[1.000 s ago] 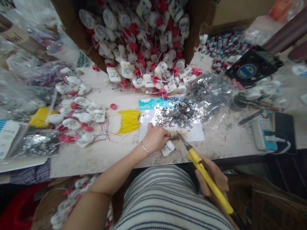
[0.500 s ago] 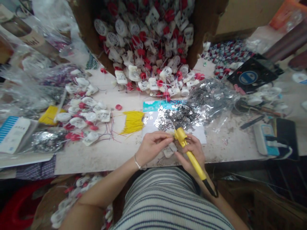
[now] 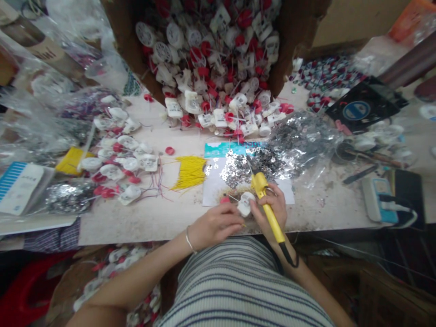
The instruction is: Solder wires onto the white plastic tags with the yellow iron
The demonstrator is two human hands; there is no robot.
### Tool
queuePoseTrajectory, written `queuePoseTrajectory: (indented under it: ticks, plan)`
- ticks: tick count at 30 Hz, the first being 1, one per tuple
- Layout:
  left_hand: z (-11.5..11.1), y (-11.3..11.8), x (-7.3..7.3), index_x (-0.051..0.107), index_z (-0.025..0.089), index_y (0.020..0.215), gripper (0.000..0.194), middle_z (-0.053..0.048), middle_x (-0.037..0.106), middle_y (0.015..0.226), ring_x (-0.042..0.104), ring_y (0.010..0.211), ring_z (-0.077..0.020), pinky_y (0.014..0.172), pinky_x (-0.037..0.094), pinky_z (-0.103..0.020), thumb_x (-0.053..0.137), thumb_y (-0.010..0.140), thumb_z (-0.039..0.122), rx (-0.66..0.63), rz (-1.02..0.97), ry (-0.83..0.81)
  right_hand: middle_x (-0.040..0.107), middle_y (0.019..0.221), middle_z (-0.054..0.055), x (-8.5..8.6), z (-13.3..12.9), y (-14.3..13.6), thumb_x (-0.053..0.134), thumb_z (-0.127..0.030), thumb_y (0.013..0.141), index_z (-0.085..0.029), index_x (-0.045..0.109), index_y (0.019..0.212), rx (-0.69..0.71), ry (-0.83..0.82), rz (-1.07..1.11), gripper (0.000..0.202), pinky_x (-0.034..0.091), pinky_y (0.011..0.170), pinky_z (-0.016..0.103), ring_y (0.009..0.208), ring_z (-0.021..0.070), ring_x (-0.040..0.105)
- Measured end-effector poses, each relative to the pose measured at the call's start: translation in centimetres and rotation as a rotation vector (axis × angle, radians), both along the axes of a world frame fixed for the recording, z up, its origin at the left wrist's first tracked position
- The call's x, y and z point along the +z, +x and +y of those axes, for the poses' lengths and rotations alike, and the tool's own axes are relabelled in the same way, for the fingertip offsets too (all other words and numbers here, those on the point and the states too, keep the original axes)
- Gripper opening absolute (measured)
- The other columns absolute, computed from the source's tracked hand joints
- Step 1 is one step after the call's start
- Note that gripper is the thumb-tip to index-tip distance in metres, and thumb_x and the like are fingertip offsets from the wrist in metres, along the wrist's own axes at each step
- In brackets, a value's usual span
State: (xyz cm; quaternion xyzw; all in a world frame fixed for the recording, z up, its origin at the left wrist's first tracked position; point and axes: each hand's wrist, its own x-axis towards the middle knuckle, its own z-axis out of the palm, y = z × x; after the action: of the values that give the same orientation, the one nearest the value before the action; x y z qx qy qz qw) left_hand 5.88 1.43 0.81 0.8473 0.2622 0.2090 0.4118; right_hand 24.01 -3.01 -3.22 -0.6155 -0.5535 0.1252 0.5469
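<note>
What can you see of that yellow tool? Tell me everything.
The yellow tool resembles a soldering iron: a long, plastic-looking yellow body, bulkier near the front, with a thin, dark, metal-looking tip and a black rear end trailing a dark cord. It slants, tip pointing away from the person, over the small silvery parts; whether it touches them is unclear. The right hand grips its body.

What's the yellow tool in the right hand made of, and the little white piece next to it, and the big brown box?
The yellow tool: its body looks like smooth, hard plastic; its thin grey tip looks like metal.
The white piece: probably molded plastic, pale and rounded.
The big box: likely cardboard, because it's dull brown with a ragged edge.
</note>
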Motion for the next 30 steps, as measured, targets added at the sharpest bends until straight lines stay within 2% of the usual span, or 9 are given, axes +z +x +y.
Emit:
queuePoseTrajectory:
  ticks: [3,5,8,11,15,20,26,30]
  plan:
    - [0.1,1.0,-1.2,0.070,0.016,0.083,0.013,-0.005,0.069,0.080,0.063,0.073,-0.0136,0.067,0.053,-0.026,0.061,0.083,0.025,0.289,-0.071,-0.263,0.049,0.119,0.007,-0.6,0.1,0.0,0.066,-0.011,0.072,-0.020,0.053,0.076,0.065,0.047,-0.003,0.017,0.056,0.081,0.034,0.101,0.0182,0.062]
    - [0.3,1.4,-1.7,0.071,0.016,0.081,0.010,-0.004,0.070,0.074,0.062,0.065,-0.0125,0.060,0.051,-0.024,0.064,0.080,0.024,0.373,-0.059,-0.328,0.047,0.122,0.008,-0.7,0.0,0.0,0.071,-0.015,0.068,-0.021,0.053,0.080,0.122,0.043,0.028,0.022,0.056,0.084,0.037,0.104,0.0203,0.061]
    - [0.4,1.5,-2.0,0.071,0.016,0.081,0.010,-0.004,0.070,0.073,0.061,0.065,-0.0127,0.061,0.049,-0.024,0.064,0.080,0.021,0.358,-0.011,-0.268,0.044,0.125,0.007,-0.5,-0.3,-0.5,0.075,-0.018,0.066,-0.021,0.051,0.081,0.195,-0.001,0.141,0.028,0.058,0.081,0.036,0.105,0.0203,0.061]
    - [0.2,1.5,-1.9,0.071,0.016,0.083,0.010,-0.005,0.068,0.077,0.061,0.071,-0.0138,0.067,0.050,-0.027,0.061,0.082,0.020,0.341,0.007,-0.186,0.050,0.116,0.005,-0.4,-0.5,-1.2,0.068,-0.013,0.073,-0.021,0.050,0.074,0.131,-0.051,0.207,0.020,0.058,0.081,0.033,0.106,0.0172,0.060]
    - [0.0,1.5,-1.8,0.069,0.015,0.079,0.008,-0.005,0.069,0.078,0.061,0.071,-0.0139,0.067,0.050,-0.026,0.061,0.080,0.018,0.367,0.009,-0.171,0.048,0.119,0.008,-0.5,-0.7,-2.0,0.073,-0.018,0.068,-0.021,0.051,0.079,0.137,-0.089,0.303,0.025,0.059,0.078,0.033,0.114,0.0204,0.054]
    - [-0.1,1.7,-2.2,0.069,0.016,0.088,0.013,-0.005,0.070,0.079,0.062,0.071,-0.0136,0.067,0.050,-0.026,0.057,0.083,0.017,0.351,0.035,-0.193,0.055,0.109,0.006,-0.2,-0.3,-2.3,0.067,-0.016,0.075,-0.021,0.053,0.073,0.035,-0.134,0.199,0.015,0.053,0.090,0.038,0.116,0.0207,0.053]
    - [0.0,2.1,-2.1,0.068,0.016,0.084,0.012,-0.004,0.067,0.074,0.059,0.067,-0.0130,0.063,0.048,-0.025,0.057,0.084,0.019,0.385,0.050,-0.204,0.048,0.122,0.004,-0.5,-0.3,-1.9,0.059,-0.005,0.075,-0.022,0.058,0.080,0.138,0.046,0.079,0.017,0.058,0.080,0.034,0.100,0.0174,0.062]
    - [-0.2,1.9,-2.0,0.068,0.015,0.082,0.012,-0.004,0.066,0.073,0.059,0.067,-0.0132,0.064,0.049,-0.026,0.056,0.084,0.018,0.366,0.065,-0.224,0.050,0.119,0.003,-0.1,-0.7,-1.6,0.058,-0.003,0.074,-0.021,0.058,0.076,0.207,0.041,0.146,0.019,0.057,0.080,0.032,0.096,0.0162,0.063]
